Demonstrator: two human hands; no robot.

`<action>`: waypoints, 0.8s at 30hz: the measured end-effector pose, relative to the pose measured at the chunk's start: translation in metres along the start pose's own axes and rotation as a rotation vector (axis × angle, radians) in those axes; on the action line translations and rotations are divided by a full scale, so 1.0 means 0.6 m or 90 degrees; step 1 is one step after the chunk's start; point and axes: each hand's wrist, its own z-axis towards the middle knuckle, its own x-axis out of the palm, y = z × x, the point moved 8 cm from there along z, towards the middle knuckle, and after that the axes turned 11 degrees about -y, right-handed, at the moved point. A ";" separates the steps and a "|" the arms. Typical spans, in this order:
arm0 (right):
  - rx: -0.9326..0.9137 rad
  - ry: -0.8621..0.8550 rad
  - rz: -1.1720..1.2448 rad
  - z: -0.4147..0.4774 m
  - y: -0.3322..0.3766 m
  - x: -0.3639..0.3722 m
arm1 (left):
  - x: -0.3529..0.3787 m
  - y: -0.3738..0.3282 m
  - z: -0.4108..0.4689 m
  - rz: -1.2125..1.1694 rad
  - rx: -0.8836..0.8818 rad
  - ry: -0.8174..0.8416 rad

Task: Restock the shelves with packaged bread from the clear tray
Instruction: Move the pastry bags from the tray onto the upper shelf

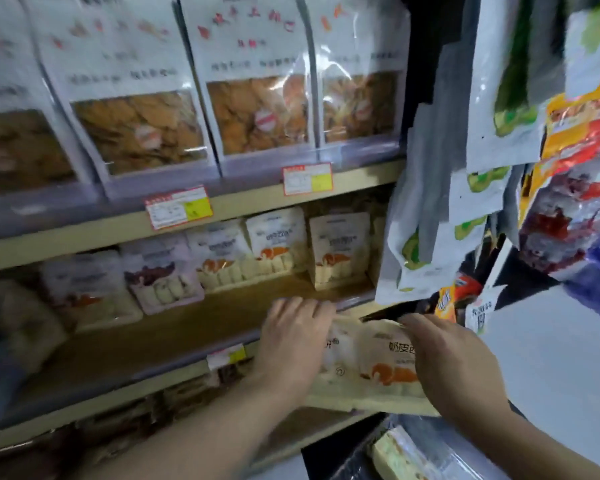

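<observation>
I hold two bread packs (371, 368) between both hands, just in front of the middle shelf (194, 327) edge. My left hand (293, 344) grips their left side and is nearer the shelf; my right hand (454, 362) clasps the right side. Their long axis runs left-right, and the bare boards lie ahead, slightly left.

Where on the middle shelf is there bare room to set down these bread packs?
Both hands, left hand and right hand, hold the bread packs at the shelf edge. Free: the bare wood strip in front of the standing packs, along the front lip. Crowded: the back row, and the right end behind the hanging bags.
</observation>
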 end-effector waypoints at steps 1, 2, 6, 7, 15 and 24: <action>-0.014 0.002 0.019 0.020 0.020 0.002 | -0.021 0.018 0.004 0.014 -0.022 -0.013; -0.023 0.003 0.031 0.040 0.039 0.007 | -0.036 0.037 0.008 0.026 -0.042 -0.020; -0.069 -0.036 0.072 0.113 0.112 0.035 | -0.074 0.118 0.027 0.107 -0.085 -0.076; -0.082 -0.040 0.090 0.131 0.129 0.047 | -0.077 0.138 0.032 0.125 -0.091 -0.093; -0.142 -0.083 0.132 0.233 0.224 0.148 | -0.023 0.290 0.067 0.218 -0.103 -0.112; -0.234 0.072 0.043 0.243 0.245 0.252 | 0.035 0.332 0.062 0.237 -0.103 -0.088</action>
